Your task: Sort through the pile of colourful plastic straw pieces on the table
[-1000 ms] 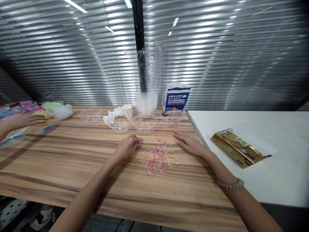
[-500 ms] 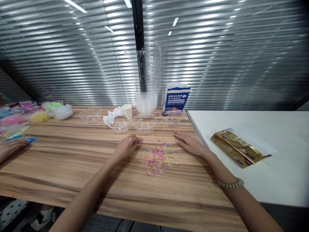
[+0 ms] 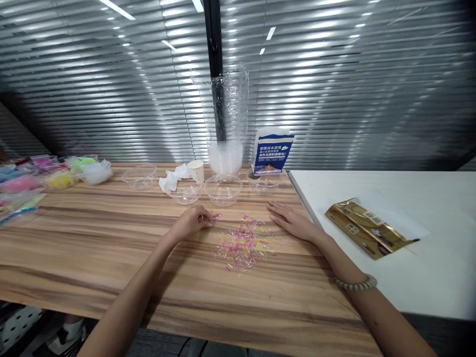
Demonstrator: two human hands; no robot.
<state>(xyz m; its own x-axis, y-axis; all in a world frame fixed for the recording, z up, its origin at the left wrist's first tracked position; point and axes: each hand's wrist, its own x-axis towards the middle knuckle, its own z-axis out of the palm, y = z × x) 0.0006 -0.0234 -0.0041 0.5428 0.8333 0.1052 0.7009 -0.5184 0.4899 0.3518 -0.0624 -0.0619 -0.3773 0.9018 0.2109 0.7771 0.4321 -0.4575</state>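
Observation:
A loose scatter of small pink, yellow and clear pieces point(image 3: 245, 244) lies on the wood-grain table point(image 3: 223, 302). Left of it, my left hand point(image 3: 192, 221) has its fingers curled and pinched together, beside a few pink pieces point(image 3: 217, 216); whether anything is between the fingertips is too small to tell. My right hand point(image 3: 292, 221) rests flat on the table to the right of the scatter, fingers apart, holding nothing. Behind the hands stand clear plastic bowls, one in the middle point(image 3: 223, 191), one at right point(image 3: 264, 182) and a smaller one point(image 3: 187, 194).
A paper cup point(image 3: 196, 171), crumpled tissue point(image 3: 169, 182), another clear bowl point(image 3: 139, 177) and a tall plastic sleeve of bowls point(image 3: 226, 153) stand at the back. A blue packet point(image 3: 273, 152) is right. Colourful bags point(image 3: 61, 178) lie left, a gold wrapper point(image 3: 370, 228) on the white table.
My left hand has shifted slightly left, away from the pink pieces. The other person's hand at the far left has gone from view. My right hand has stayed put.

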